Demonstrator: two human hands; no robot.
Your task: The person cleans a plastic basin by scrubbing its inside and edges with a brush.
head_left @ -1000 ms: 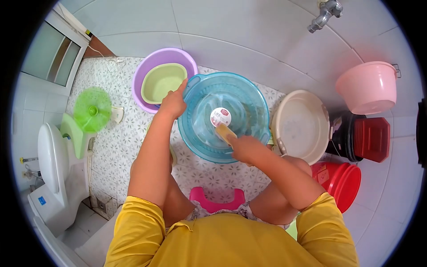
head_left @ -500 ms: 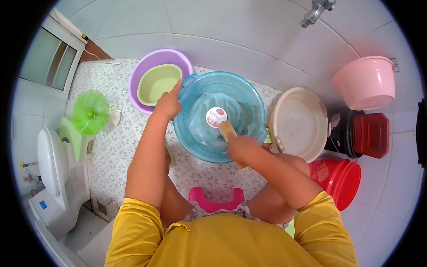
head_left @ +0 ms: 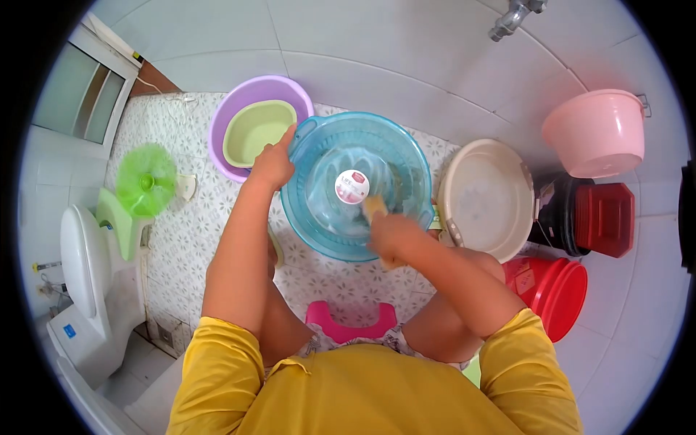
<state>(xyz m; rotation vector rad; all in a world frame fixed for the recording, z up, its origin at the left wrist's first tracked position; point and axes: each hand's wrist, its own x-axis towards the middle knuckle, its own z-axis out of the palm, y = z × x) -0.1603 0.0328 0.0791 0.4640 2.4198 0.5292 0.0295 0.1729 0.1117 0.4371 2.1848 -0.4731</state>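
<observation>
A large translucent blue basin (head_left: 330,243) sits before me, with a round white-and-red label (head_left: 352,187) on its bottom. Its inner bottom has whitish wet streaks. My left hand (head_left: 274,165) is closed on the basin's rim at the upper left, by the handle slot. Closed around a tan scrubbing brush (head_left: 375,208), my right hand (head_left: 395,238) is slightly blurred over the basin's lower right. The brush's front end lies just below the label, and its rear end pokes out under the hand. The bristles are hidden.
Purple (head_left: 225,109) and green basins (head_left: 250,134) stand nested at left, a cream basin (head_left: 486,203) at right. Red buckets (head_left: 558,297) and a pink bucket (head_left: 598,134) line the right side. A pink stool (head_left: 351,330) is beneath me, a toilet (head_left: 87,268) at left.
The brush and my right hand have shifted slightly right, and more of the label shows. My left hand stays on the rim. The whole view has moved up a little.
</observation>
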